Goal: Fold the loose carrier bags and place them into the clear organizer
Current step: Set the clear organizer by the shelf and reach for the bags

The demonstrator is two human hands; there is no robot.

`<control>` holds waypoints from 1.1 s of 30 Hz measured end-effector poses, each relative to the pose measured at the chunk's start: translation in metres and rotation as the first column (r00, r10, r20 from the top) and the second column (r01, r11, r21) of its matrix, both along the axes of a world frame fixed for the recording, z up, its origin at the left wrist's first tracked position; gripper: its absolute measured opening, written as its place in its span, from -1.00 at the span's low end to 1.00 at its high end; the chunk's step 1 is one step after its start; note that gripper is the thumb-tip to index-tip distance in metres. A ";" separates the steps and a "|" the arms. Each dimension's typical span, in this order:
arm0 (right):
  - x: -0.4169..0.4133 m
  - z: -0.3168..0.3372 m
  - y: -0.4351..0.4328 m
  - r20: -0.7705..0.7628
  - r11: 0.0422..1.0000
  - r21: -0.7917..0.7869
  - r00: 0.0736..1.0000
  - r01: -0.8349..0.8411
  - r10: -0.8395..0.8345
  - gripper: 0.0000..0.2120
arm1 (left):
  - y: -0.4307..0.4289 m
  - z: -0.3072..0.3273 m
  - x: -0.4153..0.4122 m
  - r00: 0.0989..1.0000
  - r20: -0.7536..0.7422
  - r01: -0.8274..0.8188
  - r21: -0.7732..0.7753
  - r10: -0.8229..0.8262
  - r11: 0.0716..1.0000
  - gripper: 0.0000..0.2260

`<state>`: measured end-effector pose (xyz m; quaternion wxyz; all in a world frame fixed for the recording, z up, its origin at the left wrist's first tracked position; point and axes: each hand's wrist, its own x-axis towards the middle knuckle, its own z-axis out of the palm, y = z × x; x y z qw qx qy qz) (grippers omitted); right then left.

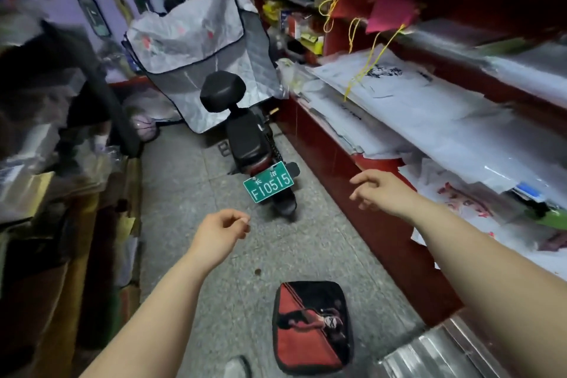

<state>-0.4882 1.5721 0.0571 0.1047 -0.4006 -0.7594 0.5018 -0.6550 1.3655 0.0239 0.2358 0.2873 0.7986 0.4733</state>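
Grips are both hovering above the floor in the lower half of the frame. Left grip, low centre, is holding nothing, its fingers curling loosely toward the thumb. Right grip, right of centre, is likewise carrying nothing, its fingers lying relaxed and pointing left, near the front edge of the red shelf and apart from it. Carrier bags, white and loose, are lying in untidy stacks along that shelf, running from centre right to the upper middle, with yellow cords hanging over them. A shiny ribbed surface is showing at the lower right corner; what it is cannot be told. A red and black pouch is lying on the floor at bottom centre. A scooter is standing in the aisle at centre, bearing a green plate, with a silver cover draping over its front.
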 end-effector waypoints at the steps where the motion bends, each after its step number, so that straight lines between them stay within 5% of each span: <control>1: -0.011 -0.004 0.006 0.005 0.999 -0.002 0.999 0.034 -0.034 -0.77 | 0.012 -0.001 -0.020 1.000 0.003 0.031 0.005 -0.031 1.000 -0.75; 7: -0.054 -0.022 0.027 0.095 0.975 0.025 0.970 0.222 -0.223 -0.74 | 0.096 -0.010 -0.112 0.958 0.036 0.283 0.002 -0.283 0.959 -0.71; 13: -0.038 -0.023 0.051 0.129 0.901 0.018 0.892 0.434 -0.433 -0.74 | 0.174 -0.030 -0.110 0.869 0.131 0.483 -0.011 -0.478 0.875 -0.83; 26: 0.093 -0.048 0.130 0.041 0.727 -0.085 0.731 0.682 -0.681 -0.82 | 0.337 -0.040 0.040 0.642 0.098 0.766 -0.052 -0.760 0.641 -0.71; 33: 0.158 -0.066 0.171 0.050 0.639 -0.090 0.645 0.764 -0.763 -0.85 | 0.396 -0.067 0.116 0.445 0.061 0.873 -0.251 -0.893 0.418 -0.77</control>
